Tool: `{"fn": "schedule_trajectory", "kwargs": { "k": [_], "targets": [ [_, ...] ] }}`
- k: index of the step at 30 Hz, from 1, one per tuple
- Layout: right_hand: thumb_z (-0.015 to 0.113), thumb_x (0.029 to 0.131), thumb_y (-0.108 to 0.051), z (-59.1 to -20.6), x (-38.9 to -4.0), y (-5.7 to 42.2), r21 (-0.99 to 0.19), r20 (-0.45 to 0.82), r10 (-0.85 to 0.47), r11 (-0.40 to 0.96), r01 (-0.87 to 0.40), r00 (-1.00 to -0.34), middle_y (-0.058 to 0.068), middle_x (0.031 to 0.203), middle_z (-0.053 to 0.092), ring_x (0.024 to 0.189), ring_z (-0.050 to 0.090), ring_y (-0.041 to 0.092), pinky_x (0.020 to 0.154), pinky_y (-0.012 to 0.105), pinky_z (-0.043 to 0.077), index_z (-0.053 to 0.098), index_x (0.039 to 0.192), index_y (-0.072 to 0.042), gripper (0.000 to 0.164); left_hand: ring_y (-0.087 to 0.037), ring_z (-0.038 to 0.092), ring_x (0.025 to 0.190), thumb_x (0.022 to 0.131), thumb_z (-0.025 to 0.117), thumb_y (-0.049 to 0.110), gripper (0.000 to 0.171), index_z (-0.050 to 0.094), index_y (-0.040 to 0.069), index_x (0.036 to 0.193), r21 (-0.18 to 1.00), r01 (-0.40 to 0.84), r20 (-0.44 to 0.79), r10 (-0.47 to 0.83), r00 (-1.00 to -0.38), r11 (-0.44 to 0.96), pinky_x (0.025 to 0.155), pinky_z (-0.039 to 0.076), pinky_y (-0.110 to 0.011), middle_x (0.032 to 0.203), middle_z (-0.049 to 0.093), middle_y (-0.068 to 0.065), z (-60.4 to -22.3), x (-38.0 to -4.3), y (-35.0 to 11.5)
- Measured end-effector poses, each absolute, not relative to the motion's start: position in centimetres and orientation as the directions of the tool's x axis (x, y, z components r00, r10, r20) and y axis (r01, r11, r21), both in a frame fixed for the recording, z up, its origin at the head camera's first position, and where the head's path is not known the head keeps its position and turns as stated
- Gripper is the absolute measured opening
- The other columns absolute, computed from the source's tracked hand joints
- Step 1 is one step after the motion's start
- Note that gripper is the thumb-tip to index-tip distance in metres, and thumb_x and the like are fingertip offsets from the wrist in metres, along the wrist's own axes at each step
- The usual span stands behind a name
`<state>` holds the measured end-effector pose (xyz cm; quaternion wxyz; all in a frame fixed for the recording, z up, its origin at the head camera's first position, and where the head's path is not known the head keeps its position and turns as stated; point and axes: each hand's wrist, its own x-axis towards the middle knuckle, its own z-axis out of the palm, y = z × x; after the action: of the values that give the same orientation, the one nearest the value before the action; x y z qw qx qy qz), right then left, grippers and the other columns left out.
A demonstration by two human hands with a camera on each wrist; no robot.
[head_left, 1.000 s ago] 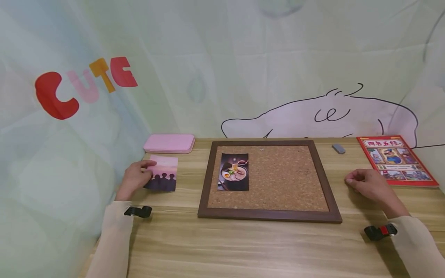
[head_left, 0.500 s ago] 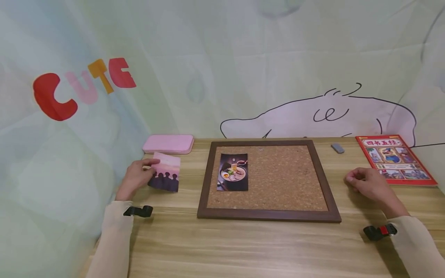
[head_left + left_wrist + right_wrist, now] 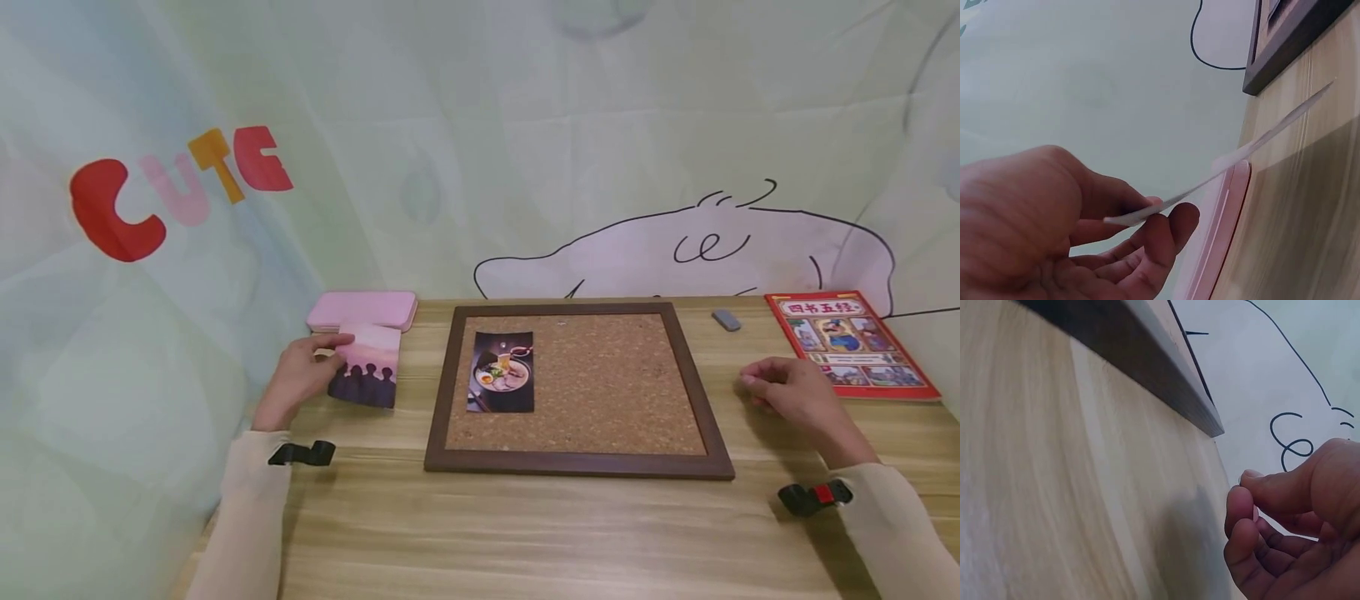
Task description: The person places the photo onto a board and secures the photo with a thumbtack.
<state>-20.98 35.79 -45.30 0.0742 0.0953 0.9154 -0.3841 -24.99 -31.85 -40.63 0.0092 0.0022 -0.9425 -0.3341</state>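
Note:
My left hand point(image 3: 296, 379) pinches the left edge of a photo print point(image 3: 366, 371) with a pink sky above dark silhouetted heads. In the left wrist view the sheet point(image 3: 1241, 155) is edge-on, raised at a slant between thumb and fingers. To its right lies a brown-framed corkboard point(image 3: 615, 387), with a ramen photo point(image 3: 501, 396) on its left part and a small shiny pin at that photo's top. Right of the board, my right hand point(image 3: 798, 396) hovers with thumb and index fingertips together; I cannot tell whether something tiny is between them point(image 3: 1297, 519).
A pink pencil case point(image 3: 363, 308) lies at the back left, behind the raised photo. At the back right are a grey eraser point(image 3: 726, 320) and a red illustrated book point(image 3: 855, 342), near the right hand. A printed curtain point(image 3: 420, 150) hangs behind the wooden table point(image 3: 510, 542).
The left hand has lifted the silhouette photo off the table and moved it slightly right and back, so it now overlaps the pencil case in view. The right hand has barely shifted.

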Motion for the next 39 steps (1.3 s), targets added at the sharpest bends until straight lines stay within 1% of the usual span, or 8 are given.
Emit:
{"fn": "schedule_trajectory", "kwargs": {
  "k": [5, 8, 11, 14, 19, 28, 34, 39],
  "targets": [
    [0.055, 0.113, -0.023, -45.0, -21.3, 35.5, -0.708, -0.235, 0.126, 0.657, 0.259, -0.964, 0.021, 0.119, 0.068, 0.089, 0.062, 0.017, 0.07, 0.023, 0.057, 0.06, 0.137, 0.008, 0.039, -0.039, 0.068, 0.111, 0.105, 0.057, 0.015, 0.043, 0.065, 0.001, 0.145, 0.632, 0.051, 0.051, 0.024, -0.998, 0.773, 0.077, 0.048, -0.028, 0.147, 0.062, -0.03, -40.1, -25.2, -31.2],
    [0.055, 0.113, -0.024, -44.9, -21.5, 35.3, -0.72, -0.238, 0.132, 0.641, 0.266, -0.962, 0.016, 0.114, 0.069, 0.087, 0.061, 0.013, 0.07, 0.024, 0.057, 0.06, 0.136, 0.007, 0.039, -0.031, 0.068, 0.1, 0.104, 0.058, 0.014, 0.043, 0.066, 0.001, 0.144, 0.639, 0.068, 0.065, 0.034, -0.997, 0.767, 0.073, 0.047, -0.026, 0.142, 0.064, -0.03, -40.0, -25.3, -30.9],
    [0.056, 0.112, -0.025, -44.7, -21.7, 35.0, -0.735, -0.234, 0.134, 0.624, 0.265, -0.963, 0.011, 0.11, 0.07, 0.084, 0.061, 0.01, 0.071, 0.025, 0.056, 0.06, 0.135, 0.007, 0.039, -0.024, 0.07, 0.095, 0.105, 0.059, 0.014, 0.042, 0.067, 0.002, 0.144, 0.653, 0.073, 0.069, 0.036, -0.997, 0.754, 0.072, 0.048, -0.024, 0.142, 0.065, -0.029, -39.9, -25.5, -30.5],
    [0.057, 0.112, -0.024, -44.6, -21.8, 34.6, -0.749, -0.224, 0.133, 0.611, 0.257, -0.966, 0.008, 0.109, 0.07, 0.084, 0.061, 0.009, 0.072, 0.024, 0.057, 0.061, 0.134, 0.006, 0.038, -0.021, 0.072, 0.095, 0.105, 0.059, 0.014, 0.042, 0.066, 0.003, 0.145, 0.668, 0.078, 0.072, 0.04, -0.997, 0.74, 0.074, 0.049, -0.023, 0.143, 0.065, -0.028, -39.7, -25.5, -30.3],
    [0.059, 0.111, -0.024, -44.5, -21.8, 34.0, -0.763, -0.198, 0.135, 0.6, 0.239, -0.971, 0.004, 0.106, 0.07, 0.083, 0.061, 0.008, 0.072, 0.024, 0.057, 0.062, 0.134, 0.006, 0.038, -0.024, 0.072, 0.096, 0.105, 0.059, 0.01, 0.042, 0.066, 0.002, 0.145, 0.698, 0.095, 0.077, 0.058, -0.995, 0.709, 0.076, 0.051, -0.02, 0.141, 0.065, -0.029, -39.4, -25.5, -29.5],
    [0.061, 0.11, -0.027, -44.6, -22.2, 33.4, -0.837, -0.189, 0.091, 0.506, 0.209, -0.978, -0.016, 0.095, 0.064, 0.084, 0.062, 0.001, 0.076, 0.02, 0.059, 0.06, 0.136, 0.007, 0.043, -0.026, 0.073, 0.1, 0.106, 0.059, 0.012, 0.042, 0.065, 0.006, 0.147, 0.728, 0.082, 0.039, 0.078, -0.996, 0.681, 0.078, 0.053, -0.022, 0.137, 0.068, -0.027, -38.9, -25.3, -27.7],
    [0.06, 0.11, -0.025, -44.5, -22.2, 32.8, -0.847, -0.187, 0.103, 0.487, 0.213, -0.977, -0.017, 0.093, 0.065, 0.081, 0.064, 0.002, 0.075, 0.021, 0.06, 0.059, 0.137, 0.007, 0.041, -0.021, 0.073, 0.098, 0.104, 0.059, 0.008, 0.043, 0.065, 0.003, 0.147, 0.78, 0.115, 0.034, 0.142, -0.989, 0.615, 0.081, 0.053, -0.02, 0.144, 0.065, -0.027, -38.4, -25.1, -26.2],
    [0.061, 0.11, -0.025, -44.3, -22.2, 32.4, -0.846, -0.194, 0.109, 0.485, 0.223, -0.975, -0.016, 0.094, 0.065, 0.081, 0.065, 0.002, 0.075, 0.022, 0.06, 0.059, 0.138, 0.006, 0.042, -0.027, 0.076, 0.109, 0.105, 0.061, 0.01, 0.042, 0.065, 0.007, 0.147, 0.792, 0.103, 0.009, 0.157, -0.988, 0.601, 0.082, 0.054, -0.021, 0.151, 0.063, -0.023, -37.9, -24.9, -25.1]
  ]
}}
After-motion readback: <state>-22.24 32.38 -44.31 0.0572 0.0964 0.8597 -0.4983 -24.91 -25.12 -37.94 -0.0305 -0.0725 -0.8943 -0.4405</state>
